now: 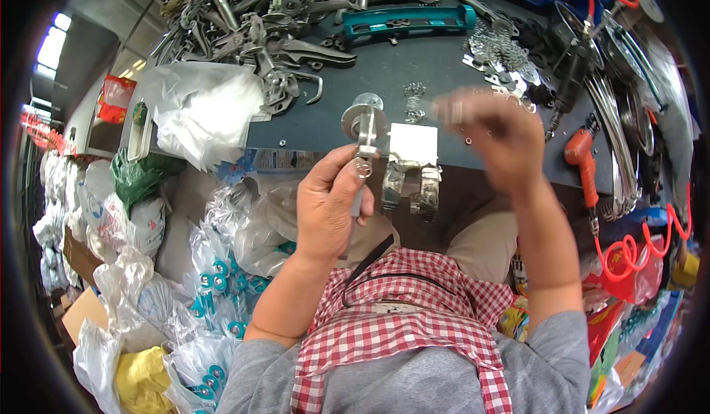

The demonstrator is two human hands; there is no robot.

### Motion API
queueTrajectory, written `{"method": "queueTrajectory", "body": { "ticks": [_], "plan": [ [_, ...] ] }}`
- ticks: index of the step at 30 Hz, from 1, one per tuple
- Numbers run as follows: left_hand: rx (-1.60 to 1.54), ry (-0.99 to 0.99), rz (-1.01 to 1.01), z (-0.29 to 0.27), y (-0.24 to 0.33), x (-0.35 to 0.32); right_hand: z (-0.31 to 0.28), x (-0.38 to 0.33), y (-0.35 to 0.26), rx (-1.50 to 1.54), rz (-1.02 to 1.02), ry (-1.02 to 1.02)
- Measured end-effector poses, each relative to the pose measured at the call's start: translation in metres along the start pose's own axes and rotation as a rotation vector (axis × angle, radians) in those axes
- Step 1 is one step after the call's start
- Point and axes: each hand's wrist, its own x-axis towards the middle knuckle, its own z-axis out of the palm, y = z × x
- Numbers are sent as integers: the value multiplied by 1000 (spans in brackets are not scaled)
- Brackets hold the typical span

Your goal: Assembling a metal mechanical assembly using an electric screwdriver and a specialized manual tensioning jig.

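Note:
My left hand (330, 201) is closed round a narrow metal part (364, 144) with round discs at its upper end, held upright at the table's front edge. A small ring-like piece shows near my left thumb. Just right of it, a pale metal block fixture (413, 145) sits at the edge, with two curved metal pieces hanging below. Smeared by motion, my right hand (504, 136) is raised over the table right of the fixture. Whether its blurred fingers hold anything cannot be made out. Beyond the fixture lies a small cluster of tiny metal pieces (415, 99).
Piled metal levers (274, 36) cover the table's far left, near a teal tray-like part (407, 22). Small metal links (506, 51) lie at the far right. An orange power tool (583, 159) hangs at the right edge by a coiled red hose (625, 258). Plastic bags (200, 110) crowd the left.

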Motion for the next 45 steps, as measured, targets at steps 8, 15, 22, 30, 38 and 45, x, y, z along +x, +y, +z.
{"method": "queueTrajectory", "body": {
  "ticks": [8, 15, 22, 30, 38, 45],
  "plan": [
    [221, -22, 222, 12, -3, -2, 42, -32, -47, -652, -654, -153],
    [239, -15, 180, 8, -10, -14, 40, -32, -37, -574, -645, -179],
    [-256, -36, -218, 29, -5, -18, 40, -41, -9, -720, -639, -77],
    [-110, -348, -388, -27, -20, -34, 5, -58, 1, -540, -637, -324],
    [-258, -180, -224, -51, -8, -28, -12, 41, 122, -787, -79, -337],
    [-285, -197, -250, -70, -6, -40, 22, 89, 187, -1195, 112, 6]
  ]
}}
